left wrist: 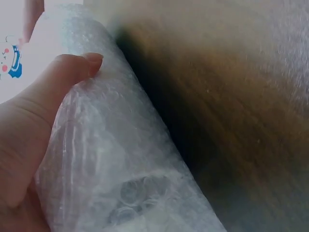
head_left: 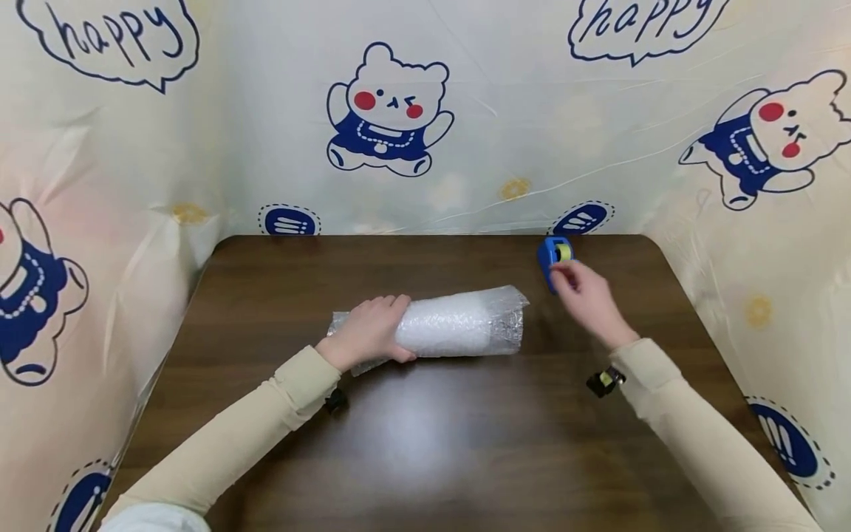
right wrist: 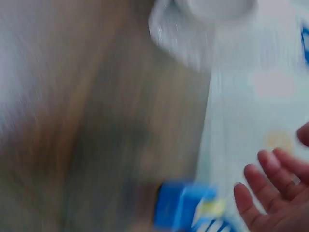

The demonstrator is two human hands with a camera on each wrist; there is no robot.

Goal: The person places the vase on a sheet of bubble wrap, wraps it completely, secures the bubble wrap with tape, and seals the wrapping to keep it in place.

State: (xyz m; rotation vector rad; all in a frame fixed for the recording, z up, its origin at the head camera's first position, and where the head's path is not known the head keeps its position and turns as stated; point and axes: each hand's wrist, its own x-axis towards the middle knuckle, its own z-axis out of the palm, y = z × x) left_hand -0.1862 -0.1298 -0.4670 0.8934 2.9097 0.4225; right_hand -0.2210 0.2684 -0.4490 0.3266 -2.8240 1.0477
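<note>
A white cylinder-like bundle in clear bubble wrap lies across the middle of the table. My left hand grips its left end, with the thumb along the near side; in the left wrist view the thumb presses on the bubble wrap. What is inside the wrap cannot be made out. Close to a blue tape dispenser with a yellowish roll is my right hand, fingers loosely bent. The right wrist view shows those fingers apart from the dispenser and holding nothing.
The dark wood table has its back edge against a printed cloth with bears and lettering. This cloth also hangs along both sides. The dispenser stands near the back right of the table.
</note>
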